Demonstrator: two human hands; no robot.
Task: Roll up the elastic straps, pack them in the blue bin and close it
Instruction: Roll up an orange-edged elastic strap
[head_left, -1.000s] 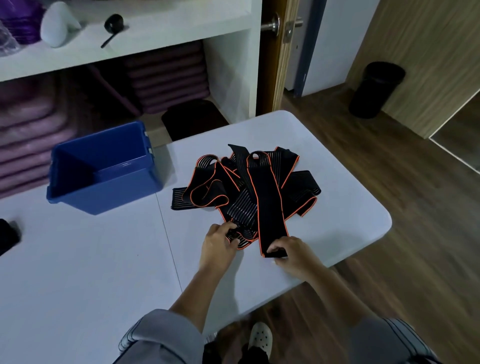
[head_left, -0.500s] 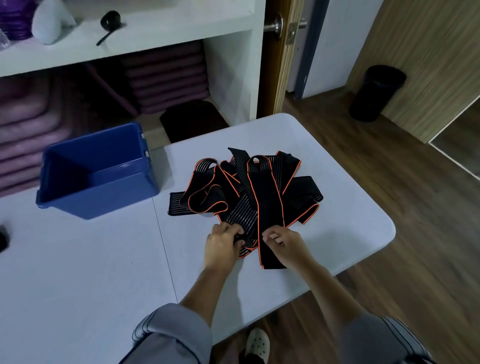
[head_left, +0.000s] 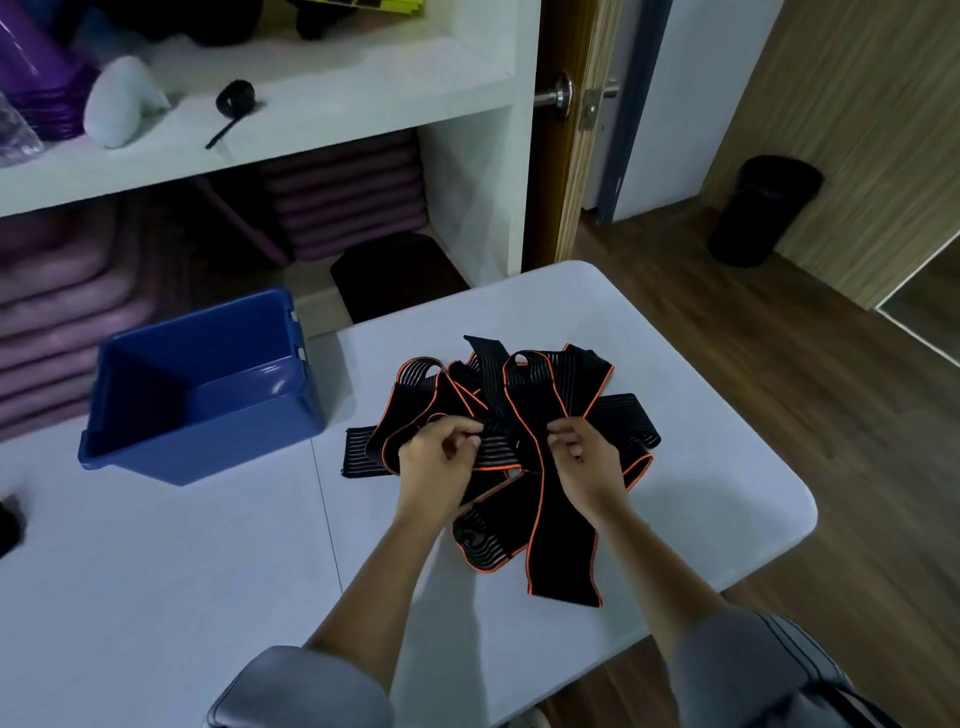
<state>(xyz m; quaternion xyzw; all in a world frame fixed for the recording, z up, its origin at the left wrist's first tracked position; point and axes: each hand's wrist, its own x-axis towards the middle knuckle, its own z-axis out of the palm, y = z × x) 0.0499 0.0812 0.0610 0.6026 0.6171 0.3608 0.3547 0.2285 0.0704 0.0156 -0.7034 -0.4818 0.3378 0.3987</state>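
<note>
The left hand (head_left: 439, 457) and right hand (head_left: 587, 462) pinch one strap (head_left: 498, 452) — it runs sideways between the fingers, over the pile (head_left: 623, 418). The blue bin (head_left: 208, 415) sits left of them — nearer the left hand.

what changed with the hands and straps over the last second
Both hands went forward from the near ends of the elastic straps to the middle of the pile. The left hand and right hand now each pinch strap fabric, raised off the table; the near end of the long strap lies free. The blue bin stayed open, without straps.
</note>
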